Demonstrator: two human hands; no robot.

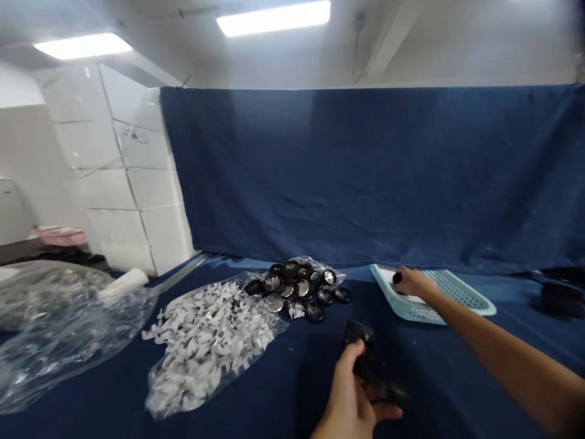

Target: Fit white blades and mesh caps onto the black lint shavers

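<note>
My left hand (351, 390) is low in the middle, closed around a dark black plastic part (375, 373) with a blocky end, blurred by motion. What kind of part it is, I cannot tell. My right hand (415, 283) reaches over the light blue plastic basket (470, 297) at the right, with curled fingers and a small black piece (397, 278) at the fingertips. Something white (387, 275) lies in the basket under that hand. Left of the basket is a heap of round black caps (301, 288), several with shiny silver faces.
Many small white plastic pieces (205, 341) are piled on a clear bag at centre left. More clear bags (68, 329) lie at the far left, by stacked white boxes (132, 183). A blue curtain (365, 177) hangs behind the blue-covered table. A black object (561, 299) sits far right.
</note>
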